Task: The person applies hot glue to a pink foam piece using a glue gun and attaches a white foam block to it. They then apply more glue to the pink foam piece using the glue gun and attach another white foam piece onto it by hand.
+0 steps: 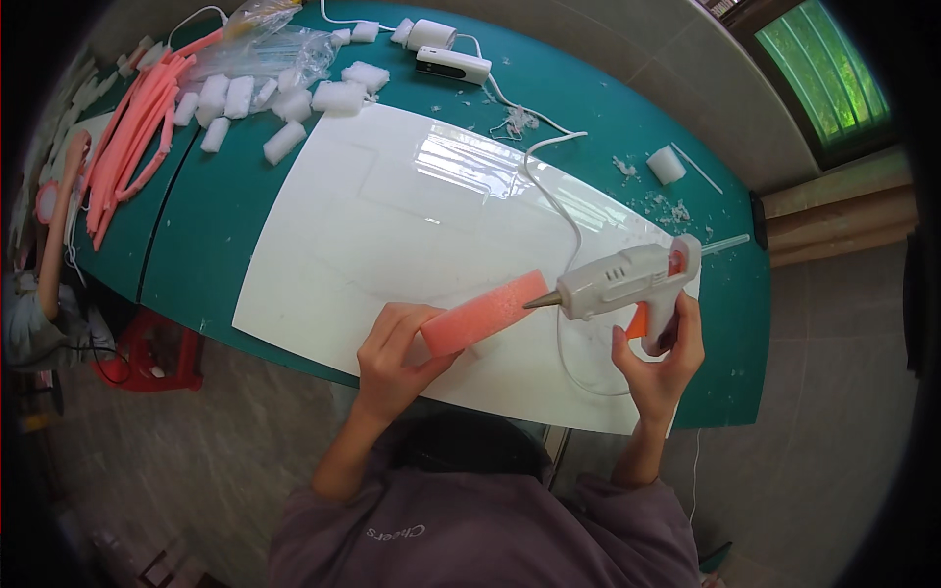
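My left hand (394, 355) grips a pink foam piece (482, 316) by its lower left end, fingers on one side and thumb beneath. The foam slants up to the right over the white board (333, 235). In my right hand (663, 358) is a white hot glue gun (618, 282) with an orange trigger, held by its handle. Its metal nozzle points left, at or very close to the foam's right end; whether they touch I cannot tell. A clear glue stick (725, 243) sticks out of the gun's back.
Several white foam blocks (238, 98) and a bundle of pink foam strips (137, 137) lie on the green table (211, 245) at left. A white power strip (453, 66) sits at the back. The gun's cord (554, 196) crosses the board. Another person's arm (57, 225) shows far left, near a red stool (157, 353).
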### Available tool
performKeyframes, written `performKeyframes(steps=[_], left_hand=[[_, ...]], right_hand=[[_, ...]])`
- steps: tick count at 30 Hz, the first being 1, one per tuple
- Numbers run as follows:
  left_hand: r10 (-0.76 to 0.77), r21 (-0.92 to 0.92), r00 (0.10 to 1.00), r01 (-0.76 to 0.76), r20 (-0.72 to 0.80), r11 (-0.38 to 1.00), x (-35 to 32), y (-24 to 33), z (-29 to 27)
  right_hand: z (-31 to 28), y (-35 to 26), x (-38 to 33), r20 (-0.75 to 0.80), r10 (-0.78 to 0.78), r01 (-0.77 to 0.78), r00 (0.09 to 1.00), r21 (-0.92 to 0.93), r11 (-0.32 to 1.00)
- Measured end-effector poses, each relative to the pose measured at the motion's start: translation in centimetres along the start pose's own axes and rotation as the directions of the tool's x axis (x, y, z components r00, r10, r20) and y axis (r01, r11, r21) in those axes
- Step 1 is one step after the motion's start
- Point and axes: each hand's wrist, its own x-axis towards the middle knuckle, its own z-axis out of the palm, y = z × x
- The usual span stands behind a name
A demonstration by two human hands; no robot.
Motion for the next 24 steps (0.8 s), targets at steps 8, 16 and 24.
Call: performKeyframes(steps=[8,16,24], left_hand=[[-0.041,-0.002,0.999,0.041,0.012,0.999,-0.02,0.01,-0.02],[-0.051,-0.017,0.999,0.051,-0.002,0.999,-0.20,-0.02,0.15],[-0.047,-0.031,0.999,0.047,-0.016,0.998,-0.35,-0.14,0.21]], right_hand=[[0.66,-0.16,0.12,-0.003,0.003,-0.003,1.000,0.019,1.000],[0.71,-0.30,0.11,0.009,-0.055,0.055,0.998,-0.001,0.998],[0.53,-0.38,0.10,0.014,-0.066,0.065,0.998,0.044,0.997]])
